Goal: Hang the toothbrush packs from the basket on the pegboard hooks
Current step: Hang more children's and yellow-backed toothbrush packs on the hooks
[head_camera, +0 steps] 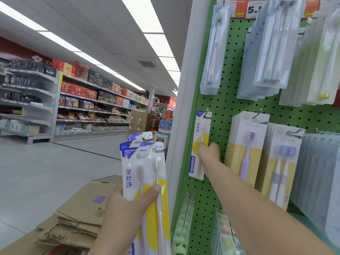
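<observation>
Left hand: my left hand [127,205] grips a fanned stack of toothbrush packs [145,173], thumb pressed across the front pack — held upright with the hang-tabs on top, so I judge the next one can be drawn off ready to hang.

Right hand: my right hand [208,150] is stretched out to the green pegboard [230,105], fingers curled round the middle of a single pack [199,144] and pinching its edge.

Single pack: it hangs edge-on to me, its top tab up at a hook [207,111] near the board's left border; whether the hook is through the hole I cannot tell. I take it I grip mid-pack to steer the tab.

Spare packs: close in front of me, left of the board and well apart from the hook.

Neighbours: yellow-and-white packs [244,148] hang just to the right of my right hand.

Basket: not in view — flattened cardboard [77,218] lies below my left hand.
</observation>
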